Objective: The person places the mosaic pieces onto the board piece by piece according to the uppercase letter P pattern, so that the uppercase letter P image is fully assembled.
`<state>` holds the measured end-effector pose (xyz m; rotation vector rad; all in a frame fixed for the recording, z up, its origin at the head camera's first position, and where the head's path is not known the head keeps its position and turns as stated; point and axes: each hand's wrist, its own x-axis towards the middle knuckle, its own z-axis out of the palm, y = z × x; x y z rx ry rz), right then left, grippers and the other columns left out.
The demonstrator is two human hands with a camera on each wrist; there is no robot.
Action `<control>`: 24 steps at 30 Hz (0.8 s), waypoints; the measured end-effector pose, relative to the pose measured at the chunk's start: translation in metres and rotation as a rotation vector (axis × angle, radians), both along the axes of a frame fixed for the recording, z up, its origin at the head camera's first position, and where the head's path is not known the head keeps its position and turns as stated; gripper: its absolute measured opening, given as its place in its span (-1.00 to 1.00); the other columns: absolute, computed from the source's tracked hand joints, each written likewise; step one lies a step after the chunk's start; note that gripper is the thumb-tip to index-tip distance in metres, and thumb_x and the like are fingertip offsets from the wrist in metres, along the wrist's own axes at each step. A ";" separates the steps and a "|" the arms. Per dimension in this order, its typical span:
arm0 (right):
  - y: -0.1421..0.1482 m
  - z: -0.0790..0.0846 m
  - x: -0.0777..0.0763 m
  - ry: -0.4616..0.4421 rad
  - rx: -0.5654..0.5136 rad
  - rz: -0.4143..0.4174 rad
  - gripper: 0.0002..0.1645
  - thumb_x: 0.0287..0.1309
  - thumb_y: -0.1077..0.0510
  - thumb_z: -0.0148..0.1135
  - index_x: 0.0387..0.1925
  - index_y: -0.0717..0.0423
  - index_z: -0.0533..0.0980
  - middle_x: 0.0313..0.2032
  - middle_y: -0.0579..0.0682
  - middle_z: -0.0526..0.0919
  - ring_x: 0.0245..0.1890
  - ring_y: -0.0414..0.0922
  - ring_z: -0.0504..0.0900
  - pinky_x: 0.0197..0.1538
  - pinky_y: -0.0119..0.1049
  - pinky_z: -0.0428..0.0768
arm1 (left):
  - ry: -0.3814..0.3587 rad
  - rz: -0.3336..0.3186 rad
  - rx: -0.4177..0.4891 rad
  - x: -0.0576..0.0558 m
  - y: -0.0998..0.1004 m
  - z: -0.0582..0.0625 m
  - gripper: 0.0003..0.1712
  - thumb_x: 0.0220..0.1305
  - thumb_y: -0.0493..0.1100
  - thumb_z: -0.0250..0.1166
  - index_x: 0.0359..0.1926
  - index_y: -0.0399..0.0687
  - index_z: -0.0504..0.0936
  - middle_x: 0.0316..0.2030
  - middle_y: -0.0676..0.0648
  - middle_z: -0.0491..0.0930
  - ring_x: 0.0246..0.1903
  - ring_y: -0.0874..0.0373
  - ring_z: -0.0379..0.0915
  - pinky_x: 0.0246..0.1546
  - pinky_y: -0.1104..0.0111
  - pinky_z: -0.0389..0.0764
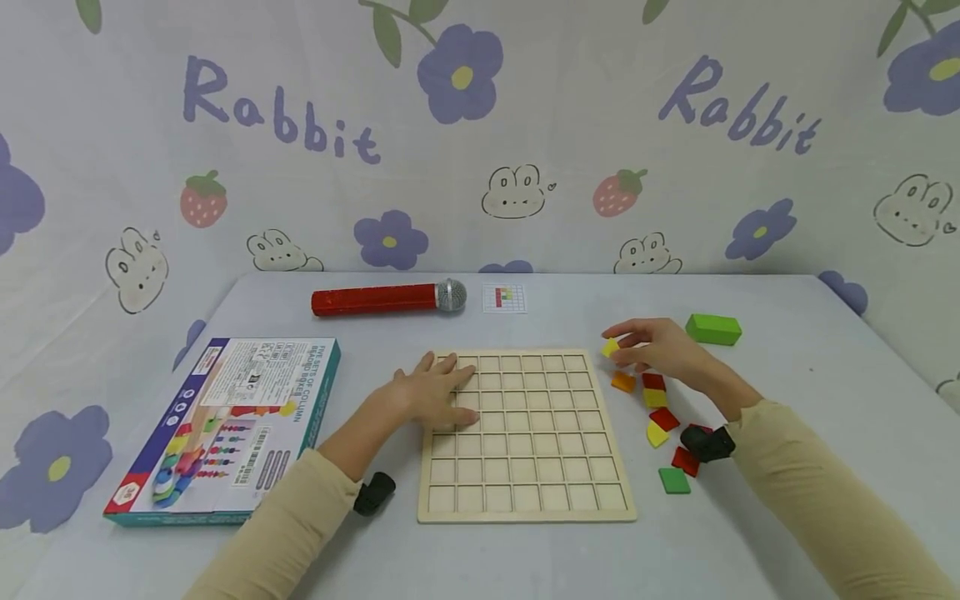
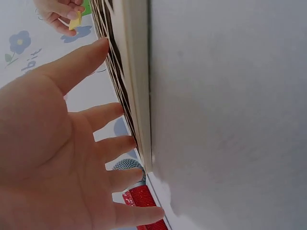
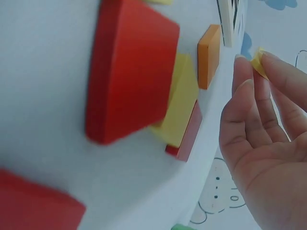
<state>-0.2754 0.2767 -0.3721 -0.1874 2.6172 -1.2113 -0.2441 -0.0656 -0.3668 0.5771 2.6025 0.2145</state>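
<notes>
A pale wooden grid board (image 1: 536,417) lies flat in the middle of the white table. My left hand (image 1: 429,395) rests on its upper left part with fingers spread and straight; the left wrist view shows the fingertips along the board's edge. Just off the board's upper right corner, my right hand (image 1: 660,348) pinches a small yellow tile (image 3: 259,63) between thumb and fingertips. Below that hand lie loose tiles: an orange one (image 1: 623,382), several red ones (image 1: 663,418), yellow ones (image 1: 657,433) and a green one (image 1: 674,480). One yellow tile overlaps a red one.
A flat printed box (image 1: 300,433) lies at the left. Behind the board are a red microphone (image 1: 375,300) and a small card (image 1: 505,298) with a coloured grid pattern. A bright green block (image 1: 713,328) stands beyond my right hand. A patterned cloth (image 1: 555,125) hangs at the back.
</notes>
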 end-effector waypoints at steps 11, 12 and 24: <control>-0.020 -0.001 -0.004 -0.044 -0.055 0.061 -0.49 0.20 0.18 0.27 0.16 0.27 0.44 -0.12 0.17 0.56 -0.30 -0.01 0.59 -0.22 -0.32 0.58 | -0.023 -0.002 0.006 -0.001 -0.001 0.000 -0.14 0.33 0.26 0.08 0.51 0.15 -0.04 0.49 -0.11 -0.25 0.43 -0.15 -0.48 0.27 -0.25 -0.15; -0.023 -0.001 -0.005 -0.050 -0.052 0.066 -0.49 0.20 0.17 0.28 0.15 0.26 0.46 -0.14 0.16 0.57 -0.31 -0.01 0.58 -0.25 -0.32 0.56 | -0.025 -0.002 0.008 -0.001 -0.001 0.000 -0.13 0.33 0.26 0.08 0.51 0.15 -0.04 0.49 -0.11 -0.26 0.43 -0.15 -0.48 0.27 -0.25 -0.15; -0.051 -0.004 -0.009 -0.092 -0.083 0.135 -0.53 0.15 0.20 0.33 0.08 0.29 0.51 -0.30 0.06 0.62 -0.38 -0.09 0.56 -0.27 -0.35 0.56 | -0.031 0.007 0.051 0.002 -0.018 0.000 -0.13 0.32 0.19 0.14 0.50 0.04 0.00 0.48 -0.15 -0.21 0.42 -0.23 -0.32 0.27 -0.24 -0.10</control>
